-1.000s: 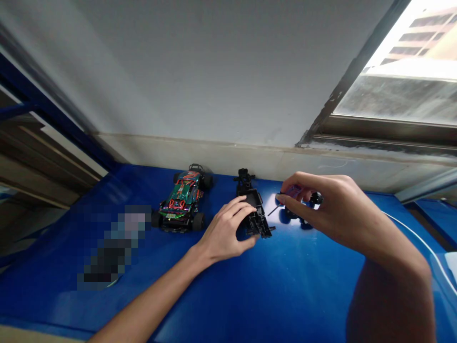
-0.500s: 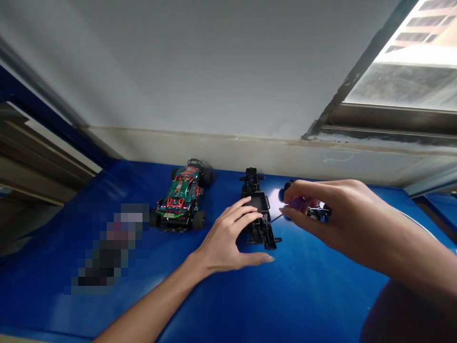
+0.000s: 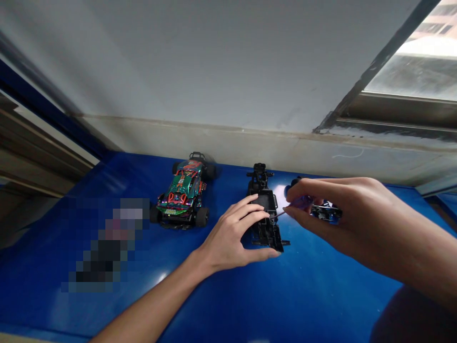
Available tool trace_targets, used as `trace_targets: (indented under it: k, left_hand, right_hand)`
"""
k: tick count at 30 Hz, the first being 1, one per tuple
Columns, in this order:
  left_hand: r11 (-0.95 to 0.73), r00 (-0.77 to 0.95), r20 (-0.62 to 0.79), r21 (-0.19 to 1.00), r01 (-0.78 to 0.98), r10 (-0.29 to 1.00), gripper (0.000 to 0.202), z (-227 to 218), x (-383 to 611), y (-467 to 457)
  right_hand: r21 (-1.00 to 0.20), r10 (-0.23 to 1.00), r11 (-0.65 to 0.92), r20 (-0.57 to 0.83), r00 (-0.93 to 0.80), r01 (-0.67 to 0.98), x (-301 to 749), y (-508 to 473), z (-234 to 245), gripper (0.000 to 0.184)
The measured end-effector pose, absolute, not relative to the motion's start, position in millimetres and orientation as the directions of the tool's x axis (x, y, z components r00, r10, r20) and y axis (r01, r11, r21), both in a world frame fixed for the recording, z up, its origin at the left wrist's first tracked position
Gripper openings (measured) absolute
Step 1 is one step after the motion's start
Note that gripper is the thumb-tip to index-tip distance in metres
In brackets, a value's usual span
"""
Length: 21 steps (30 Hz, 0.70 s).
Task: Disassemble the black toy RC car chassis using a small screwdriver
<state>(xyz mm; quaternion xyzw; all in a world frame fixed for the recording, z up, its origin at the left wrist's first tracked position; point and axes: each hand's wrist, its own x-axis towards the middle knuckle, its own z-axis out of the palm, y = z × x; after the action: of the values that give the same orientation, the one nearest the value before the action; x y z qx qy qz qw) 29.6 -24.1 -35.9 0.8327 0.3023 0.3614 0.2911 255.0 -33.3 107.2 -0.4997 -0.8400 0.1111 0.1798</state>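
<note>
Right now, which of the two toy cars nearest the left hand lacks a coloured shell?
The black car frame, with the left hand partly over it; the toy car farther left wears a green and red shell.

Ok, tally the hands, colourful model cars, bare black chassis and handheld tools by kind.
Hands: 2, the left hand and the right hand
Colourful model car: 1
Black chassis: 1
Slim tool: 1
Total: 5, leaving out the pixelated patch and whatever is partly hidden behind the right hand.
</note>
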Motion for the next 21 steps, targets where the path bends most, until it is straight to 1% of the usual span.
trace_targets:
  k: [6, 10, 16, 19, 21]
  left_hand:
    - [-0.628, 0.548, 0.424, 0.733, 0.260, 0.721, 0.062, -38, 31, -23]
    - [-0.610, 0.551, 0.409, 0.754, 0.245, 0.727, 0.063, -38, 30, -22]
    - [-0.574, 0.563, 0.371, 0.783, 0.237, 0.739, 0.064, -36, 30, -22]
    - [-0.567, 0.563, 0.366, 0.791, 0.232, 0.741, 0.064, -36, 30, -21]
    - [-0.569, 0.562, 0.371, 0.790, 0.228, 0.740, 0.064, -37, 30, -21]
  right_hand:
    - [-0.318, 0.894, 0.448, 0.127, -0.430, 0.836, 247, -30, 98, 0.010]
    - [-0.313, 0.898, 0.435, 0.078, -0.434, 0.844, 246, -26, 92, 0.011]
    - [-0.299, 0.891, 0.446, 0.056, -0.451, 0.844, 243, -19, 84, 0.014]
    - [-0.310, 0.891, 0.449, 0.079, -0.448, 0.838, 241, -20, 86, 0.011]
    - [-0.319, 0.887, 0.461, 0.132, -0.443, 0.828, 241, -21, 91, 0.009]
